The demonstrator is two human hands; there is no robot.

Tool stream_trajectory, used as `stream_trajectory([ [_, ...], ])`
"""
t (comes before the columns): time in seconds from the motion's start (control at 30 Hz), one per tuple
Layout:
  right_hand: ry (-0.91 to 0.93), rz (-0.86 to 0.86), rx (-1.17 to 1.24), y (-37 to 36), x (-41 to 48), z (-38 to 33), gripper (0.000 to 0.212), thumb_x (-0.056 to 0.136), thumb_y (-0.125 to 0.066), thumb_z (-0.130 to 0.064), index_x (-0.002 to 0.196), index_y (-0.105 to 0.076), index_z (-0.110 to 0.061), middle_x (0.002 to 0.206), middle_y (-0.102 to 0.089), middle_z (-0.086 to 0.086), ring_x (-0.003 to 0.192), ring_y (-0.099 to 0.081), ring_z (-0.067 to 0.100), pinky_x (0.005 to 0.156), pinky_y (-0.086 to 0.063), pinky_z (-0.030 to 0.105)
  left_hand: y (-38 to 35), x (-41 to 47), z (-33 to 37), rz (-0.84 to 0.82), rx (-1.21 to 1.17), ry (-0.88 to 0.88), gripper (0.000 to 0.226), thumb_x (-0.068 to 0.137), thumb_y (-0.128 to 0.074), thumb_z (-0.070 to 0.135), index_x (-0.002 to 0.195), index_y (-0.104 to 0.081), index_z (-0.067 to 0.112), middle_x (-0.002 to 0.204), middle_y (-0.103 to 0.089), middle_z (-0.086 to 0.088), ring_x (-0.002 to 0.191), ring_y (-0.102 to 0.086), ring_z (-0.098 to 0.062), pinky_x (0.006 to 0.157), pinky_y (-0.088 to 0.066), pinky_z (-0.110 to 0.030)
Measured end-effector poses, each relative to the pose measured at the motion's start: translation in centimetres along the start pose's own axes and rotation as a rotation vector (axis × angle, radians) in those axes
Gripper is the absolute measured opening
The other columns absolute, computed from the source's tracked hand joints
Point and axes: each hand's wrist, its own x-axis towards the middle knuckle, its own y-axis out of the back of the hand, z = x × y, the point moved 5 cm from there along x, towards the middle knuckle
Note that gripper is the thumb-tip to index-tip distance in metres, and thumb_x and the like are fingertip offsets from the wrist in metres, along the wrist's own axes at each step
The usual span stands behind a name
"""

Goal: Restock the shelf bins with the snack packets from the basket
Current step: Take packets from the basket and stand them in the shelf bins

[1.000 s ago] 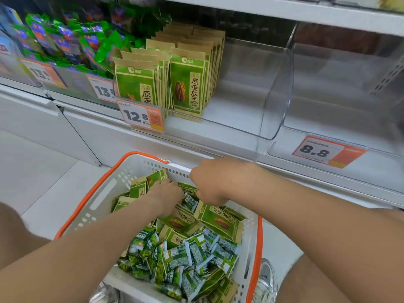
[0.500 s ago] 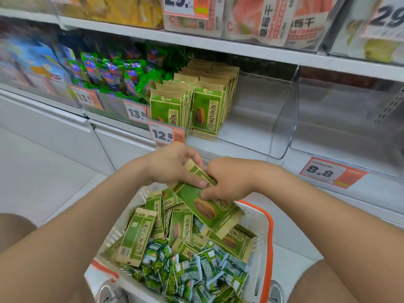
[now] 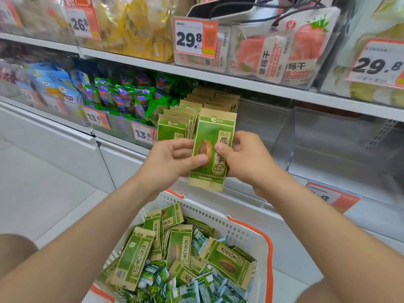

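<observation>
A green and tan sunflower seed packet [image 3: 213,130] stands upright in front of the shelf, held from both sides. My left hand [image 3: 172,159] pinches its lower left edge and my right hand [image 3: 244,158] grips its right side. Behind it a clear shelf bin [image 3: 255,125] holds rows of the same packets [image 3: 175,125] on its left half. Below, the white basket with an orange rim [image 3: 240,232] is full of more seed packets [image 3: 179,246] and small green sachets [image 3: 203,287].
An empty clear bin [image 3: 341,147] with an 8.8 price tag [image 3: 328,196] sits to the right. Green and blue snack bags [image 3: 122,99] fill the bin to the left. The upper shelf holds dried fruit bags [image 3: 273,53]. White floor tiles lie at the left.
Both hands reached into the basket, took hold of a seed packet and lifted it up to the level of the shelf bin. The view tilted upward.
</observation>
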Motion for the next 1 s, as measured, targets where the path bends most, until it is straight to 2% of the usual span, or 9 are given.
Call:
stream_trajectory([
  [0.07,-0.056,0.024,0.136,0.1,-0.1,-0.2,0.009,0.098,-0.065,-0.032,0.097,-0.067,-0.023,0.096,-0.078,0.004,0.083,-0.078,0.027,0.07,-0.065,0.051,-0.4,0.1,0.3,-0.07,0.039,-0.012,0.071,0.071,-0.09,0.0,0.135,-0.063,0.013,0.112,-0.079,-0.006,0.103,-0.077,-0.026,0.086,-0.063,-0.037],
  [0.13,-0.11,0.025,0.215,0.3,0.0,-0.4,0.013,0.106,-0.057,-0.017,0.098,-0.067,-0.019,0.095,-0.078,0.008,0.076,-0.078,0.025,0.06,-0.065,0.045,-0.7,0.2,0.6,-0.104,0.078,-0.031,0.084,0.065,-0.092,-0.008,0.139,-0.059,0.013,0.112,-0.079,-0.005,0.103,-0.077,-0.025,0.088,-0.063,-0.039],
  [0.23,-0.106,0.015,0.204,0.3,0.9,-0.7,0.014,0.107,-0.057,-0.019,0.098,-0.067,-0.018,0.093,-0.077,0.008,0.073,-0.078,0.023,0.058,-0.064,0.044,-0.6,0.6,1.2,-0.058,0.162,-0.076,0.086,0.059,-0.096,-0.006,0.136,-0.061,0.013,0.104,-0.081,-0.003,0.095,-0.079,-0.022,0.082,-0.065,-0.038],
  [0.3,0.004,0.095,0.094,0.6,1.7,-1.4,0.014,0.101,-0.061,-0.035,0.102,-0.065,-0.022,0.095,-0.077,0.006,0.08,-0.077,0.027,0.067,-0.064,0.051,-0.3,1.1,1.3,0.029,0.215,-0.11,0.086,0.058,-0.099,0.0,0.135,-0.062,0.011,0.099,-0.081,-0.001,0.087,-0.079,-0.017,0.079,-0.065,-0.036],
  [0.4,0.288,0.295,-0.134,1.4,2.5,-3.1,0.023,0.098,-0.06,-0.039,0.114,-0.056,-0.023,0.097,-0.074,-0.004,0.091,-0.068,0.025,0.081,-0.053,0.042,0.7,1.6,1.1,0.261,0.41,-0.161,0.068,0.069,-0.097,0.014,0.13,-0.066,0.02,0.099,-0.075,0.008,0.077,-0.074,-0.006,0.073,-0.063,-0.029],
  [0.47,0.409,0.354,-0.24,1.8,2.6,-3.6,0.02,0.103,-0.058,-0.026,0.118,-0.049,-0.017,0.097,-0.07,-0.005,0.088,-0.058,0.025,0.072,-0.037,0.036,1.5,1.7,1.0,0.379,0.61,-0.226,0.047,0.078,-0.092,0.018,0.118,-0.068,0.028,0.099,-0.07,0.015,0.079,-0.069,-0.002,0.075,-0.061,-0.032],
  [0.67,0.161,0.213,-0.496,-0.1,6.2,0.5,0.023,0.1,-0.065,-0.026,0.111,-0.049,-0.014,0.104,-0.062,0.011,0.089,-0.045,0.028,0.073,-0.036,0.037,2.1,2.1,-0.4,0.369,1.004,-0.3,0.026,0.086,-0.073,0.011,0.102,-0.067,0.031,0.102,-0.061,0.009,0.099,-0.06,-0.019,0.083,-0.055,-0.046],
  [0.87,0.108,0.263,-0.496,-1.8,8.6,1.1,0.028,0.093,-0.075,-0.031,0.099,-0.059,-0.009,0.1,-0.063,0.012,0.086,-0.049,0.027,0.069,-0.039,0.034,1.6,2.1,-0.4,0.343,1.03,-0.349,0.024,0.088,-0.073,0.012,0.106,-0.069,0.027,0.109,-0.057,0.006,0.104,-0.057,-0.021,0.081,-0.054,-0.042],
  [1.0,0.11,0.236,-0.582,-2.2,8.9,0.9,0.032,0.092,-0.075,-0.036,0.088,-0.054,-0.012,0.1,-0.059,0.014,0.086,-0.046,0.028,0.07,-0.039,0.034,1.3,1.8,-0.4,0.362,1.036,-0.393,0.023,0.086,-0.073,0.013,0.098,-0.06,0.027,0.1,-0.054,0.008,0.092,-0.057,-0.02,0.068,-0.052,-0.042],
])
